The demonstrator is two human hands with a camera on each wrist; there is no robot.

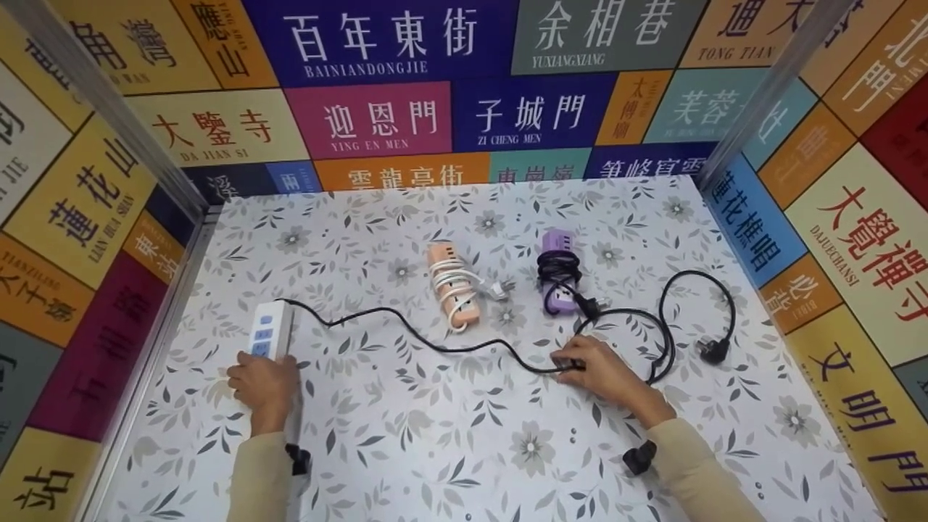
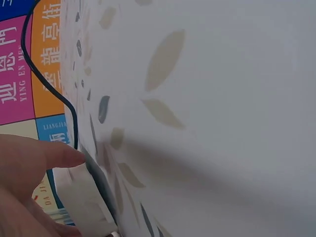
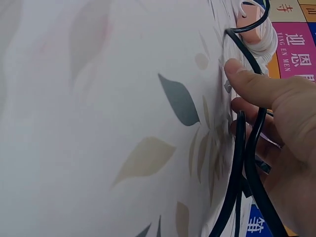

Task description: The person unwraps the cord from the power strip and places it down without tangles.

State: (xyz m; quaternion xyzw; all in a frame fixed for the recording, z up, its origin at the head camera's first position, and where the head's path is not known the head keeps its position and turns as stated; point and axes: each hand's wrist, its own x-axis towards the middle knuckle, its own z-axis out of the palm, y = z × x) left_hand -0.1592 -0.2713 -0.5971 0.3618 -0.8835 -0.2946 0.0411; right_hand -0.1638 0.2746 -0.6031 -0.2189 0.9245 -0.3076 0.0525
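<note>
My left hand (image 1: 264,380) grips the near end of a white power strip (image 1: 270,313) with blue-toned sockets, at the left of the table. Its thumb lies along the strip's side (image 2: 81,202) in the left wrist view. From the strip's far end a black cord (image 1: 413,330) runs in waves to the right. My right hand (image 1: 602,366) holds that cord between thumb and fingers, right of the middle. In the right wrist view, lengths of the cord (image 3: 253,168) pass through and beside the fingers. Past the hand the cord loops round to a black plug (image 1: 714,351).
Farther back lies an orange power strip (image 1: 439,254) wrapped in its white cord. A purple power strip (image 1: 557,239), wound with black cord, lies right of it, near the loop. Printed panels (image 1: 377,119) wall the flower-patterned table (image 1: 435,449) at the back and sides.
</note>
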